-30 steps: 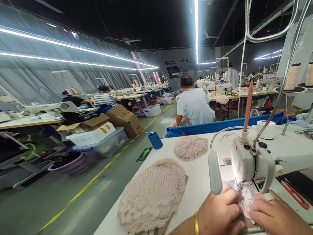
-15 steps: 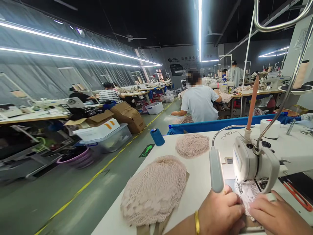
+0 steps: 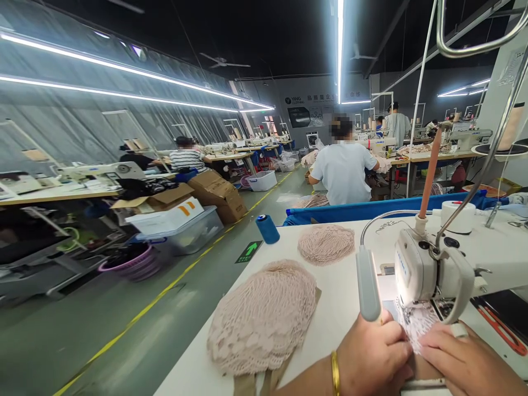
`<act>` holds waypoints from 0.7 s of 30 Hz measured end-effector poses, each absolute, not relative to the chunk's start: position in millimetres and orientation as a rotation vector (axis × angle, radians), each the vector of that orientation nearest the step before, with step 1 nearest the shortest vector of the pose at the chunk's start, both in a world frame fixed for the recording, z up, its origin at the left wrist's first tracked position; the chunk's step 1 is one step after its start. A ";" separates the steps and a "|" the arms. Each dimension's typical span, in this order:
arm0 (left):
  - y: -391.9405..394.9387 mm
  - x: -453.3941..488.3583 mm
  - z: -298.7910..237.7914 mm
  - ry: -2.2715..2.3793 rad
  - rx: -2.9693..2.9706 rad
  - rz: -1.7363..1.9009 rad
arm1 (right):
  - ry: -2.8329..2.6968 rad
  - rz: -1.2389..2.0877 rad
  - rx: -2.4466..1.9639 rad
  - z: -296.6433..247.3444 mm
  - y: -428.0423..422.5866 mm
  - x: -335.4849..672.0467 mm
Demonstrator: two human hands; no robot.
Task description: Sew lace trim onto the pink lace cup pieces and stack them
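A pale pink lace piece (image 3: pixel 417 323) lies under the presser foot of a white sewing machine (image 3: pixel 433 269), lit by a small lamp (image 3: pixel 368 286). My left hand (image 3: pixel 373 349), with a gold bangle at the wrist, has its fingers curled at the lace's left edge. On the other side, my right hand (image 3: pixel 457 349) pinches the right edge, the thumb hidden. Between the hands, below the lace, a tan strip of material (image 3: pixel 424 367) shows. To the left lies a large stack of lace pieces (image 3: pixel 264 319), with a smaller lace stack (image 3: pixel 325 243) behind it.
A blue thread cone (image 3: pixel 268 229) stands at the table's far left corner. Right of the machine lie orange-handled snips (image 3: pixel 501 327) and a dark flat object (image 3: pixel 509 311). A white thread spool (image 3: pixel 457 216) stands behind. Ahead sits a co-worker in a light shirt (image 3: pixel 344 170).
The lace has moved a little farther under the presser foot, and more tan material shows between my hands. The co-worker ahead has drawn in the left arm. The view has shifted slightly.
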State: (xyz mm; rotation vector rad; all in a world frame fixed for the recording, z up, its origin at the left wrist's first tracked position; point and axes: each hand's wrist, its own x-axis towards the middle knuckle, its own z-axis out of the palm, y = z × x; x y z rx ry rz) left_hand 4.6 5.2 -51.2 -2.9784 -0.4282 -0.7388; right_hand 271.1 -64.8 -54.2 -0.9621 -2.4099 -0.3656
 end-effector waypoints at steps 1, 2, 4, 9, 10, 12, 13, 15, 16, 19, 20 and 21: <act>4.9 4.9 -51.7 -0.441 -2.976 -0.738 | -2.400 -0.350 -0.953 -54.0 -65.0 270.6; 4.7 5.1 -51.8 -0.449 -2.979 -0.737 | -2.396 -0.342 -0.943 -53.7 -65.2 269.9; 4.2 5.2 -51.6 -0.456 -2.989 -0.738 | -2.405 -0.341 -0.930 -52.9 -65.7 268.7; 3.5 5.3 -50.5 -0.480 -3.027 -0.685 | -2.421 -0.361 -0.956 -52.4 -66.9 267.9; 3.3 5.4 -49.8 -0.485 -3.031 -0.681 | -2.420 -0.364 -0.964 -52.7 -66.8 268.1; 2.8 5.5 -47.7 -0.504 -3.040 -0.685 | -2.427 -0.375 -0.979 -53.0 -66.3 268.5; 2.4 5.4 -46.2 -0.520 -3.046 -0.689 | -2.433 -0.383 -0.991 -52.9 -65.7 268.5; 1.6 5.2 -42.3 -0.570 -3.060 -0.708 | -2.446 -0.395 -1.039 -52.4 -64.3 267.9; 1.4 5.0 -40.0 -0.600 -3.068 -0.716 | -2.454 -0.396 -1.060 -52.2 -63.4 267.4; 2.2 4.4 -33.5 -0.689 -3.085 -0.717 | -2.457 -0.404 -1.126 -54.0 -61.1 266.1; 3.2 4.3 -32.0 -0.709 -3.087 -0.710 | -2.454 -0.413 -1.142 -55.9 -60.3 266.1; 4.4 4.3 -31.1 -0.724 -3.086 -0.707 | -2.454 -0.425 -1.158 -58.5 -59.4 266.4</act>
